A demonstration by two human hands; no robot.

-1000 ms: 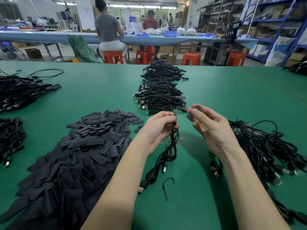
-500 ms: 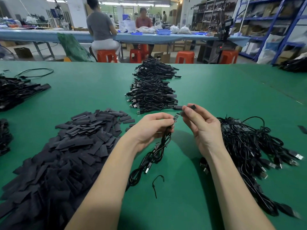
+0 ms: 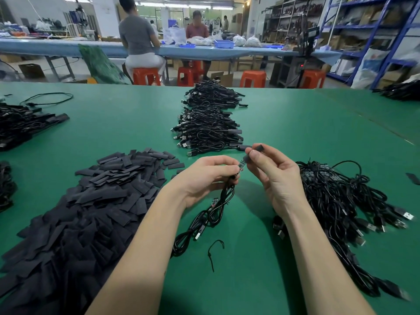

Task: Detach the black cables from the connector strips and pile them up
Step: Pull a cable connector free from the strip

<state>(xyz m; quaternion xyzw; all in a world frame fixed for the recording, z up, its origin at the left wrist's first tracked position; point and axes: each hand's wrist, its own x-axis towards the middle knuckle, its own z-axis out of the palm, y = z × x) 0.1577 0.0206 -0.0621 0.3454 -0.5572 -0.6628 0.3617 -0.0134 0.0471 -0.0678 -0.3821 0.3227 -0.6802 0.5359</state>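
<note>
Left hand: We held our left hand (image 3: pixel 205 176) curled round a small bundle of thin black cables (image 3: pixel 216 208), fingers closed near their upper ends, so the loose lengths could hang and trail onto the green felt-like tabletop (image 3: pixel 295 123) toward 7 o'clock.
Connector strip: A short dark circuit strip with tiny contacts (image 3: pixel 241 165) stuck up from our left fingertips, tilted toward 1 o'clock, we judged so that its free end met the other hand.
Right hand: Our right hand (image 3: pixel 276 178) pinched a small flat black sleeve piece (image 3: pixel 254 151) between thumb and forefinger, the other fingers loosely curled; its lower end sat at the tip of the strip. Whether it was over the strip or just touching it, we could not tell.
Unsorted stock: A tangled heap of black cables with silver plugs (image 3: pixel 345 201) lay at 3 o'clock, close to our right wrist, probably as the supply.
Finished pile: A neat row of black cable bundles (image 3: pixel 209 130) ran toward 12 o'clock, likely where detached ones were stacked.
Sleeve heap: A broad mound of flat black rectangular pieces (image 3: pixel 91 201) spread at 9 o'clock, near our left forearm.
Stray bit: One short black tie (image 3: pixel 213 251) lay at 6 o'clock.
</note>
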